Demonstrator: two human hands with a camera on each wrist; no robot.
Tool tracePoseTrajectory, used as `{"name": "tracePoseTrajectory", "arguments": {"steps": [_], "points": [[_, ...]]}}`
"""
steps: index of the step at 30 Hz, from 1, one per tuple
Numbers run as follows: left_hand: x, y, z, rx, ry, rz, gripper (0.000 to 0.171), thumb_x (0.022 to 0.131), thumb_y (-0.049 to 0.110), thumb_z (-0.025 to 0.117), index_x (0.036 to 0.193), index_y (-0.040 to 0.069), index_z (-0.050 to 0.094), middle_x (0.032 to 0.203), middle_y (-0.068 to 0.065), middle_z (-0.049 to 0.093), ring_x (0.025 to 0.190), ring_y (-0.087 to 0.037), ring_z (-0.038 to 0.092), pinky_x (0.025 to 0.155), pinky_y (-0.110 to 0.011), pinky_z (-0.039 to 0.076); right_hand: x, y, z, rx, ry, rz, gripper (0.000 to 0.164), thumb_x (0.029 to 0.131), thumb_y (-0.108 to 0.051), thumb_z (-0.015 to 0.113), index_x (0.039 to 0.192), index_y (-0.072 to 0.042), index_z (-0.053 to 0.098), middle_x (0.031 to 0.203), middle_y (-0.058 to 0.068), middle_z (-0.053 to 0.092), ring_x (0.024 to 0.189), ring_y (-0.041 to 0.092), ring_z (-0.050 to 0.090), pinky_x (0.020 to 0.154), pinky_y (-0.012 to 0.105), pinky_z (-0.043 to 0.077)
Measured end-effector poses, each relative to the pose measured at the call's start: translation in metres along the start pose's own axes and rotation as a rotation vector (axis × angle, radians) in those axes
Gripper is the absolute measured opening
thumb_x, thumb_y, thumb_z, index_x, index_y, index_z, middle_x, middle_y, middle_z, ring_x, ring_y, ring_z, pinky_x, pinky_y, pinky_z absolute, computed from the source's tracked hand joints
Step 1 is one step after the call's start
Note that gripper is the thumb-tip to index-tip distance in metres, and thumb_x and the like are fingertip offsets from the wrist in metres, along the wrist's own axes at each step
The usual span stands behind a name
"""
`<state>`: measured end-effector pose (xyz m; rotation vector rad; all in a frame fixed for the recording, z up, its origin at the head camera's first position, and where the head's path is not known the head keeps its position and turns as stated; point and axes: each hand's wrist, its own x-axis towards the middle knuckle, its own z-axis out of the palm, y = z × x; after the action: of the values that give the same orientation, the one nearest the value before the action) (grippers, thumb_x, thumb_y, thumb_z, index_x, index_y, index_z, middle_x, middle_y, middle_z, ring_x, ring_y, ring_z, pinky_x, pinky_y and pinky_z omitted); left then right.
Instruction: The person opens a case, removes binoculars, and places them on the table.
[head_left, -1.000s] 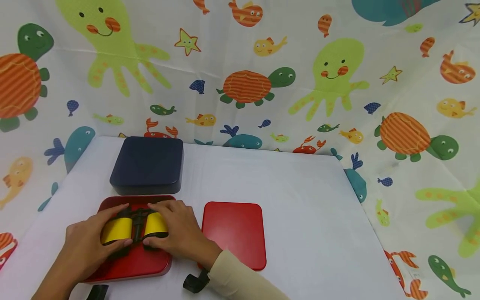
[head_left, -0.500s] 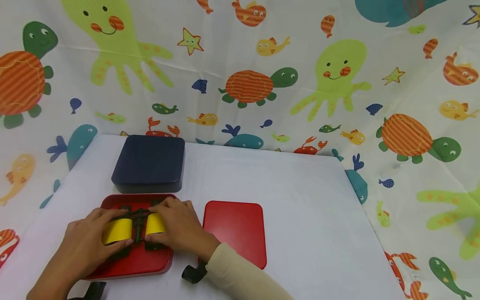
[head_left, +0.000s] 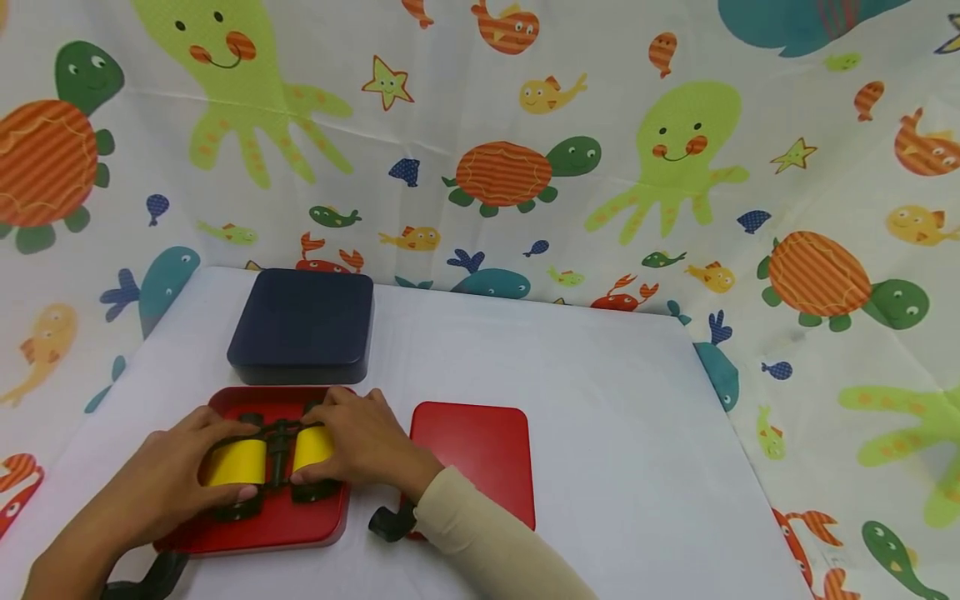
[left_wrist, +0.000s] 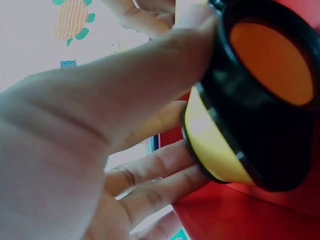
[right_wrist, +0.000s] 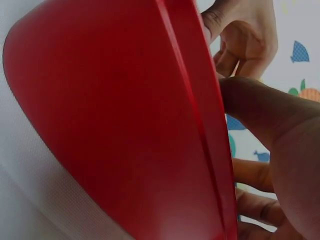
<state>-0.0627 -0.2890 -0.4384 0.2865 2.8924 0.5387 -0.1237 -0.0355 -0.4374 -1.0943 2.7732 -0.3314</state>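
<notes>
A pair of binoculars (head_left: 279, 454), dark with yellow barrels, sits within the red open tin (head_left: 303, 532). My left hand (head_left: 161, 475) grips the left barrel, thumb near the wide lens end. On the other barrel my right hand (head_left: 367, 442) holds from the right side, thumb at its lower edge. The left wrist view shows an orange-tinted lens (left_wrist: 272, 62) in a black ring and several fingers along the yellow barrel (left_wrist: 215, 140). From the right wrist, the tin's outer side (right_wrist: 115, 120) hides the binoculars; my right thumb (right_wrist: 255, 105) reaches over its rim.
A dark navy box (head_left: 302, 325) stands right behind the tin. To the right lies a flat red lid (head_left: 480, 458), partly behind my right sleeve (head_left: 495, 533). Dark straps (head_left: 392, 523) show at both wrists. A sea-animal patterned cloth (head_left: 420, 125) hangs behind the white table (head_left: 622, 433).
The binoculars have settled flatter in the tin, and more of their upper and lower ends shows. Both hands still hold the barrels. The whole view has shifted slightly.
</notes>
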Motion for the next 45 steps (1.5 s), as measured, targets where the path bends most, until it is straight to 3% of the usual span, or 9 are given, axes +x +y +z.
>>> {"name": "tracePoseTrajectory", "arguments": {"steps": [5, 16, 27, 37, 45], "points": [[-0.003, -0.002, 0.000, -0.023, -0.010, 0.005, 0.083, 0.075, 0.058, 0.090, 0.139, 0.011, 0.067, 0.128, -0.019, 0.061, 0.101, -0.031, 0.060, 0.090, -0.067, 0.058, 0.001, 0.004, -0.003, 0.013, -0.036, -0.034, 0.071, 0.082, -0.073, 0.077, 0.141, -0.034, 0.067, 0.117, -0.015, 0.059, 0.100, -0.005, 0.048, 0.078, 0.019, 0.038], [-0.007, -0.012, -0.005, -0.122, -0.141, -0.007, 0.079, 0.079, 0.025, 0.094, 0.148, 0.010, 0.060, 0.139, -0.020, 0.057, 0.121, -0.042, 0.057, 0.097, -0.067, 0.057, 0.001, 0.018, -0.014, 0.081, -0.154, -0.141, 0.066, 0.085, -0.047, 0.085, 0.147, -0.033, 0.065, 0.127, -0.013, 0.057, 0.099, -0.004, 0.049, 0.078, 0.009, 0.039], [-0.009, -0.007, -0.001, -0.079, -0.109, -0.010, 0.087, 0.068, 0.014, 0.099, 0.146, 0.008, 0.060, 0.141, -0.025, 0.054, 0.117, -0.047, 0.059, 0.091, -0.067, 0.059, -0.001, 0.020, -0.010, 0.094, -0.132, -0.153, 0.071, 0.082, -0.044, 0.088, 0.147, -0.033, 0.064, 0.125, -0.014, 0.057, 0.100, -0.004, 0.049, 0.080, 0.006, 0.039], [-0.009, 0.000, -0.001, 0.056, -0.036, -0.025, 0.092, 0.058, 0.023, 0.102, 0.141, 0.007, 0.064, 0.133, -0.022, 0.059, 0.099, -0.034, 0.061, 0.083, -0.067, 0.056, -0.005, 0.017, -0.008, 0.087, -0.091, -0.154, 0.075, 0.082, -0.045, 0.087, 0.150, -0.031, 0.061, 0.127, -0.014, 0.057, 0.103, -0.003, 0.048, 0.084, 0.008, 0.037], [-0.014, 0.007, -0.016, -0.027, -0.021, -0.038, 0.093, 0.059, 0.019, 0.101, 0.142, 0.003, 0.061, 0.131, -0.026, 0.056, 0.101, -0.041, 0.060, 0.080, -0.065, 0.062, -0.010, 0.021, -0.015, 0.137, -0.018, -0.180, 0.074, 0.082, -0.042, 0.087, 0.151, -0.031, 0.061, 0.134, -0.013, 0.059, 0.107, -0.001, 0.050, 0.085, 0.005, 0.037]]}}
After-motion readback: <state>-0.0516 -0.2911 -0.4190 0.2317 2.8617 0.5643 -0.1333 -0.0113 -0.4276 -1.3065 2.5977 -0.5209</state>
